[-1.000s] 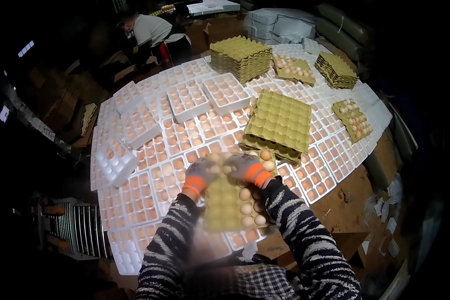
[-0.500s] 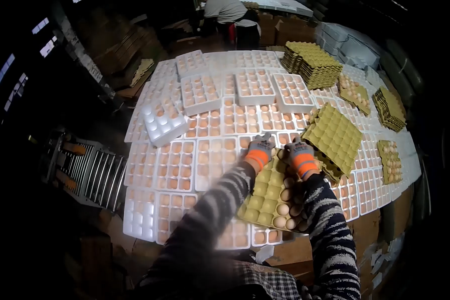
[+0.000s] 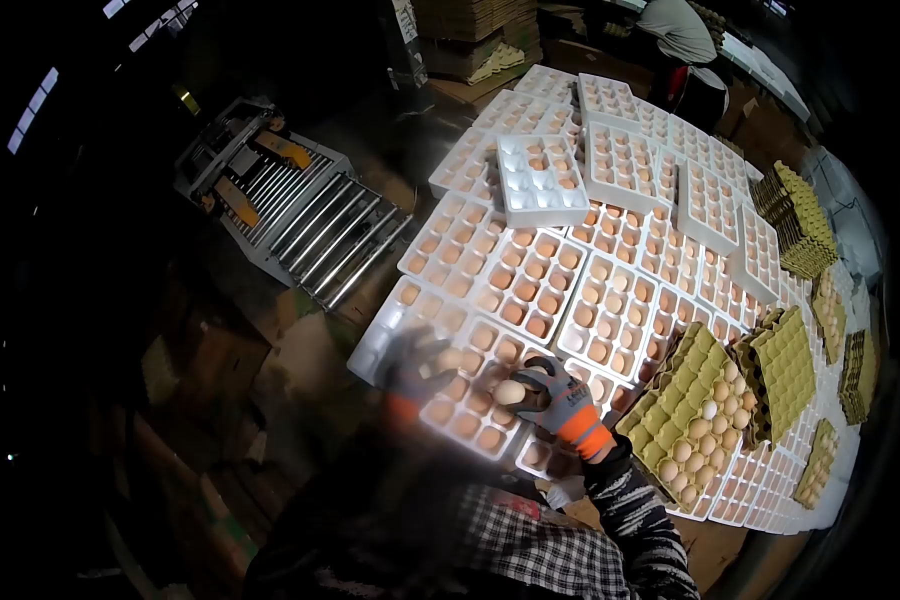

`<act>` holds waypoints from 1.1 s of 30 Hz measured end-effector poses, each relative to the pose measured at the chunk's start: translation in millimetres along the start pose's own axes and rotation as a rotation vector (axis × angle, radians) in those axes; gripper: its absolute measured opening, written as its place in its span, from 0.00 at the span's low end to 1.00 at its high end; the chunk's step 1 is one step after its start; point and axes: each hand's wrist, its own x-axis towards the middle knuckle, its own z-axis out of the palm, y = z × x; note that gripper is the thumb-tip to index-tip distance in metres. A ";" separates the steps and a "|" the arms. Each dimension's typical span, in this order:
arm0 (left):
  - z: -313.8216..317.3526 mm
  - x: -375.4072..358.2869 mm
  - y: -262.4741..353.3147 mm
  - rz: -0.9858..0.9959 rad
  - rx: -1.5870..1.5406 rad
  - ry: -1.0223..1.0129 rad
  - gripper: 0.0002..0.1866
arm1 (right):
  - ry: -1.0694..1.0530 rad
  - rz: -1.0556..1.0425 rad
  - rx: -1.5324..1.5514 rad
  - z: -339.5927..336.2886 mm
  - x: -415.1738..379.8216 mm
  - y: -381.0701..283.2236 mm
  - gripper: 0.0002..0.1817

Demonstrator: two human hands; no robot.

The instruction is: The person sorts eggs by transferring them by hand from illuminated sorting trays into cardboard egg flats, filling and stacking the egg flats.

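Observation:
My left hand [image 3: 412, 378], in a grey and orange glove, is smeared by motion over the left side of the nearest white foam tray [image 3: 518, 432]. A pale egg [image 3: 449, 358] shows at its fingertips, seemingly gripped. My right hand [image 3: 562, 402] is closed on another egg [image 3: 510, 392], with thumb and fingers around it, above the same tray. Brown eggs sit in many of that tray's cells. To the right of my right hand lies a yellowish pulp egg tray [image 3: 654, 424], its left part bare and its right part holding several eggs.
More foam trays of eggs cover the table, some stacked on top, including a partly filled one [image 3: 542, 205]. Pulp trays [image 3: 796, 225] are piled at right. A roller conveyor [image 3: 340, 235] stands left. A person [image 3: 682, 40] bends at the back.
Both hands have left the pulp tray and moved left to the near foam tray, carrying eggs. The view has swung left. More bare cells show in the pulp tray.

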 end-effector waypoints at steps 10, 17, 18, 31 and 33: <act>-63.5 -73.3 -97.8 -0.351 0.079 -0.113 0.24 | -0.025 -0.377 -0.468 161.6 136.5 -48.7 0.18; -70.9 -58.1 -132.8 -0.468 -0.041 -0.182 0.31 | -0.195 -0.343 -0.442 191.0 149.1 -53.1 0.23; -65.1 -50.8 -134.3 -0.422 -0.029 -0.063 0.29 | -0.188 -0.410 -0.401 179.4 139.8 -61.9 0.26; -5.0 -15.0 -170.0 -0.118 0.164 -0.017 0.28 | 0.033 -0.545 -0.103 103.6 37.8 -39.7 0.25; -9.6 4.6 -109.4 -0.237 0.007 -0.032 0.28 | 0.241 -0.372 -0.121 41.5 -12.0 -36.9 0.30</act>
